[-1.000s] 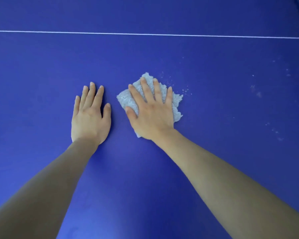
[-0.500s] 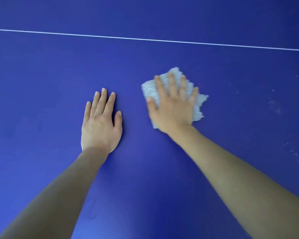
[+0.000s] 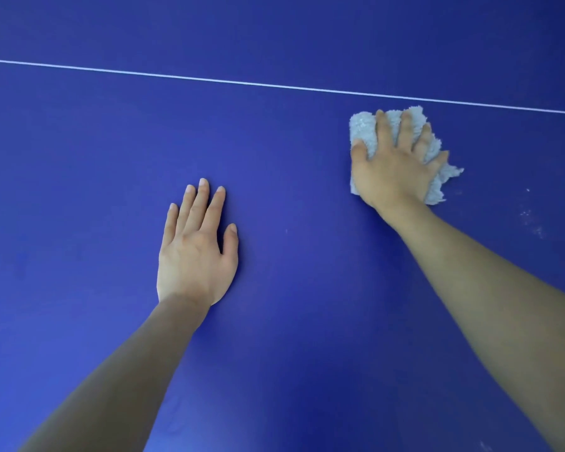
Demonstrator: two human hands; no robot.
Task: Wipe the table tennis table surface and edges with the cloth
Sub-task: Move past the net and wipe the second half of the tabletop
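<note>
Left hand (image 3: 196, 256) rests flat on table (image 3: 79, 158), right hand (image 3: 395, 177) presses cloth (image 3: 361, 128).

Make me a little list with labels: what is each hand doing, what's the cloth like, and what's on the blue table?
left hand: flat on the table, fingers straight, holding nothing
right hand: presses the cloth down, fingers spread
cloth: pale, fluffy, crumpled, just short of the white line
table: blue, pale specks right of the cloth
</note>
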